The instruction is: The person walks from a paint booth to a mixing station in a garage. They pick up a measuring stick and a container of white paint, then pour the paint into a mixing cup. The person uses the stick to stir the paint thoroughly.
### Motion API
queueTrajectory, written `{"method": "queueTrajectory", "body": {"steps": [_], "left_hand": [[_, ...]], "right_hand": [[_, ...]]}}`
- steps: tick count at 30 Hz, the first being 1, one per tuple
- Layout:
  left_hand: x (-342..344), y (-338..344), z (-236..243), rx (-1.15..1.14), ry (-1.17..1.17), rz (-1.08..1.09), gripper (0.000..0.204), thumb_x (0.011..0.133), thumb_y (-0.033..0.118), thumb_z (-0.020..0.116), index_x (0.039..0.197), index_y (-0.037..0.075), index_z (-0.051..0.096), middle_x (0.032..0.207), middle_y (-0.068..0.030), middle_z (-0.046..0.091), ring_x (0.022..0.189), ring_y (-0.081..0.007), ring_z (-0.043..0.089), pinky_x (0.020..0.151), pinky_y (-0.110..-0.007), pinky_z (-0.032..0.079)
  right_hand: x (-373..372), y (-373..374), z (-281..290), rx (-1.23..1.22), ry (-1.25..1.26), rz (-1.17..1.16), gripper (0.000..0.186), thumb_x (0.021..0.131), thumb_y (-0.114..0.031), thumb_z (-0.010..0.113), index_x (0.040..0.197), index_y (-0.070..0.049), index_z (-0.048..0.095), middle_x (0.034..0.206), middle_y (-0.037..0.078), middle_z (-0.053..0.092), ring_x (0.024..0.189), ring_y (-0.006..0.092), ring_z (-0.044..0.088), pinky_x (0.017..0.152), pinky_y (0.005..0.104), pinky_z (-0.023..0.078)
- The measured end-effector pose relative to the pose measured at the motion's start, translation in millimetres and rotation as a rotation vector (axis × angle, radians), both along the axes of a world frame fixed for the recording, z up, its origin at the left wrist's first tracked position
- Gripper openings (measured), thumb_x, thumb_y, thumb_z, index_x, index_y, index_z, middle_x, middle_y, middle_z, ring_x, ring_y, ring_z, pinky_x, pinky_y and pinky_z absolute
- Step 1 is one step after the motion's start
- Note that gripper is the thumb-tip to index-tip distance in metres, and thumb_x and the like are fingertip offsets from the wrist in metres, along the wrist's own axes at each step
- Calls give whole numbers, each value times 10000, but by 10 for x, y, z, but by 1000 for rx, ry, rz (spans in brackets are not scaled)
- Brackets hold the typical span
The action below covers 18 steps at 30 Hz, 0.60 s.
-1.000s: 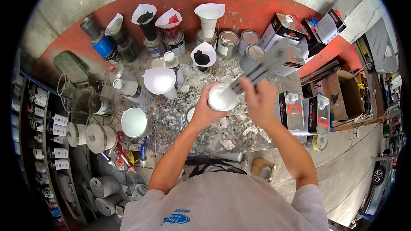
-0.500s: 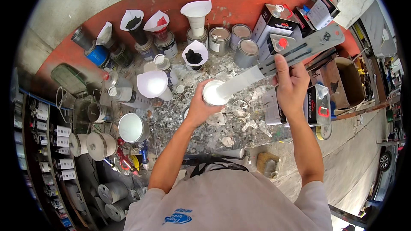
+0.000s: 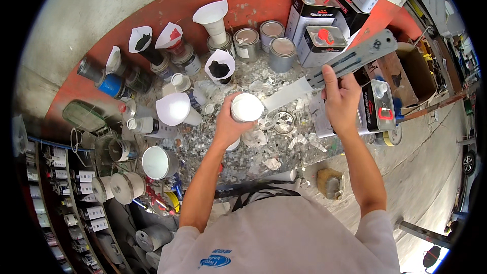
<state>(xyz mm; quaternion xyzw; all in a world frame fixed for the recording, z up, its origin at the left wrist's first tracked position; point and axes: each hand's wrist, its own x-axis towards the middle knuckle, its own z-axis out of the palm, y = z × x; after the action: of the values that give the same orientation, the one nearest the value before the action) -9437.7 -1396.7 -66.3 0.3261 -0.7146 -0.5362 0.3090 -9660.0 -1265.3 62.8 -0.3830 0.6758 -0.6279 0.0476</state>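
Over the middle of the bench, my left hand (image 3: 226, 126) is wrapped round a small white cup (image 3: 247, 107) with white paint inside. My right hand (image 3: 343, 100) grips a long flat grey mixing stick (image 3: 362, 56) with slots, thumb on top. Its lower end is coated white and meets the right side of the cup's rim; whether it touches cannot be told. Behind the cup stands a container with a paper strainer (image 3: 220, 66) stained black. A white cone strainer (image 3: 173, 108) sits to the left of my left hand.
Several paint cans (image 3: 282, 53) and strainer-topped containers line the back wall. Rectangular solvent tins (image 3: 320, 45) stand at back right, another tin (image 3: 379, 106) beside my right hand. A white bucket (image 3: 157, 162) and red spray gun (image 3: 158, 198) are at left. Paint scraps litter the bench (image 3: 243, 155).
The stick's white end has shifted from inside the cup to its right rim. The cup has moved slightly left in the picture. The view has also shifted.
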Motion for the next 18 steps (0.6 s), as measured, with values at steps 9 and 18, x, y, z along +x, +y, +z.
{"method": "queueTrajectory", "body": {"steps": [9,18], "left_hand": [[-3,-21,145,-75,-95,-27,757,595,158,857,1275,82,533,1173,-120,635,1093,-277,615,950,-385,475],[-54,-37,282,-279,-263,-81,738,568,156,836,1250,83,565,1190,-153,629,1127,-362,575,991,-429,444]], "right_hand": [[28,-62,-548,165,160,-7,243,958,-215,664,881,12,622,610,131,563,493,193,460,489,342,384],[75,-80,-632,172,255,-39,277,948,-217,667,824,20,597,637,179,584,515,328,536,509,394,420]]}}
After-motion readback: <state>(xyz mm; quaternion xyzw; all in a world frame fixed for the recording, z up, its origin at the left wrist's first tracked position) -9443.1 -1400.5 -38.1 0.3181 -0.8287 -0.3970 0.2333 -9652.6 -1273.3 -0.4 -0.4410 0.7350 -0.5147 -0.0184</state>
